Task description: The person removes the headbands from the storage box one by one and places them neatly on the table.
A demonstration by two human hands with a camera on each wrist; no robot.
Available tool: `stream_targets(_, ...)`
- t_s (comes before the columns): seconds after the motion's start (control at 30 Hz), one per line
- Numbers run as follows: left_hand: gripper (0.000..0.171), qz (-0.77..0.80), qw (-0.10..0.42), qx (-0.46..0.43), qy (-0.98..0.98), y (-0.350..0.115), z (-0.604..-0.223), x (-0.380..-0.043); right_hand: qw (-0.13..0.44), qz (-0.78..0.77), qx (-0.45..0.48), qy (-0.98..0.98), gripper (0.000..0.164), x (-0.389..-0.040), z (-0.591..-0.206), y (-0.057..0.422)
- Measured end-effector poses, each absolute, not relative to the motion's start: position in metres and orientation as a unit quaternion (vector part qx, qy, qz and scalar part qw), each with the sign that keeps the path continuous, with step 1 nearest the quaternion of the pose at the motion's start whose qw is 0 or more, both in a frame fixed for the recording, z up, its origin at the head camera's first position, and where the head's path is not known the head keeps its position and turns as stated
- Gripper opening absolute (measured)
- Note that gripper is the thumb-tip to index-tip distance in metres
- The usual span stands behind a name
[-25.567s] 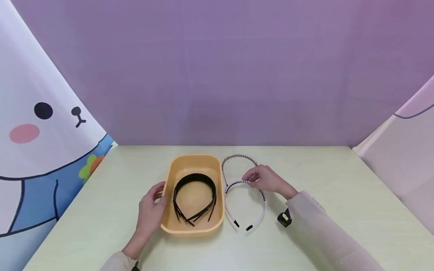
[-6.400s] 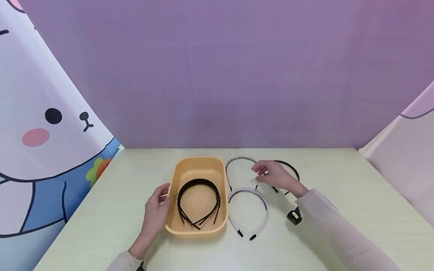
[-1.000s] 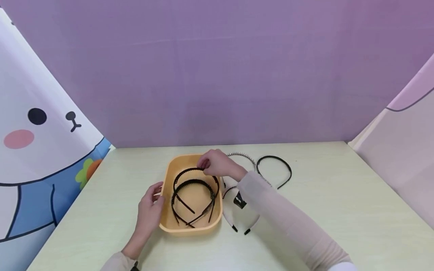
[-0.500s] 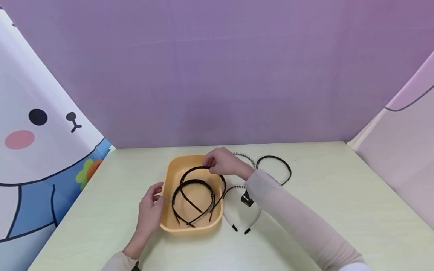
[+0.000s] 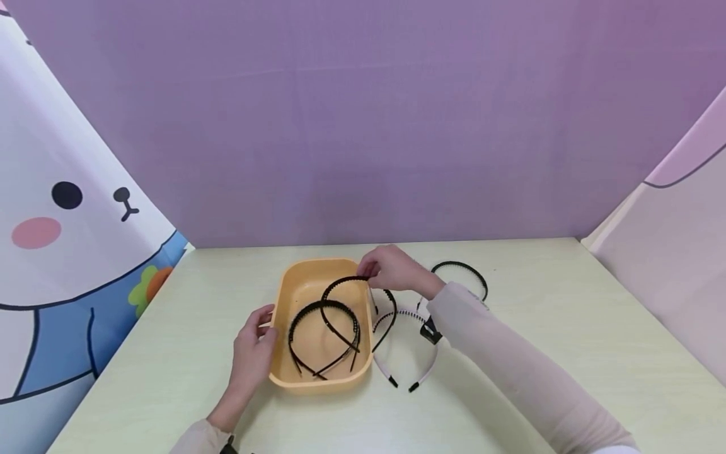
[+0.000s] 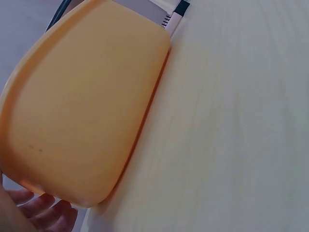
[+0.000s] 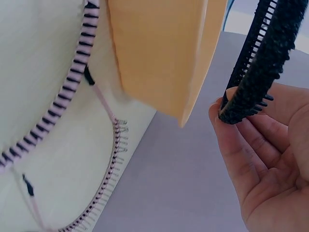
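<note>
My right hand (image 5: 394, 268) pinches a black toothed headband (image 5: 324, 296) between thumb and fingers, at the top of its arc. The headband hangs over the right rim of an orange plastic tray (image 5: 320, 389), its legs pointing down. In the right wrist view the rough, dark band (image 7: 263, 63) shows close in the fingertips. At the tray's left side my left hand (image 5: 252, 347) grips the wall, thumb by the rim and fingers along the outside. Inside the tray lie several black headbands (image 5: 309, 306), overlapping each other.
Right of the tray a lilac-and-black headband (image 5: 435, 362) lies on the pale table (image 5: 544, 328). Behind it, partly hidden by my right hand, is a thin toothed headband (image 7: 113, 159). Another black headband (image 5: 462, 263) lies farther right. A purple backdrop (image 5: 363, 126) stands behind.
Over the last second my right hand has moved right with the black headband, from above the tray to its right rim. Since the earliest frame, a black headband has appeared at the right.
</note>
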State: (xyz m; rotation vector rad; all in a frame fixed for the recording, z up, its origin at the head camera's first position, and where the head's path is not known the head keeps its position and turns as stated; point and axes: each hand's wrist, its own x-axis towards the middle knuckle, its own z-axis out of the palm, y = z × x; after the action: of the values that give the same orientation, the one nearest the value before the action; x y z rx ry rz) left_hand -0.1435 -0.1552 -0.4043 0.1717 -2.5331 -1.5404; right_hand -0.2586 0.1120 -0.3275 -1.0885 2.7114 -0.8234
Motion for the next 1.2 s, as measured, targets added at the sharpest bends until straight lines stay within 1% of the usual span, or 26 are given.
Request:
stream_targets(0.97,0.041,-0.514,0.083,0.067,-0.851,-0.154,-0.405,-0.144,0.031,-0.272,-0.329,0.904,0.019,-0.253,-0.336,0.179)
stream_targets(1.2,0.041,-0.512,0.081,0.066,-0.852,-0.154,-0.406,-0.145,0.037,-0.276,-0.321,0.905,0.019,-0.248,-0.337,0.191)
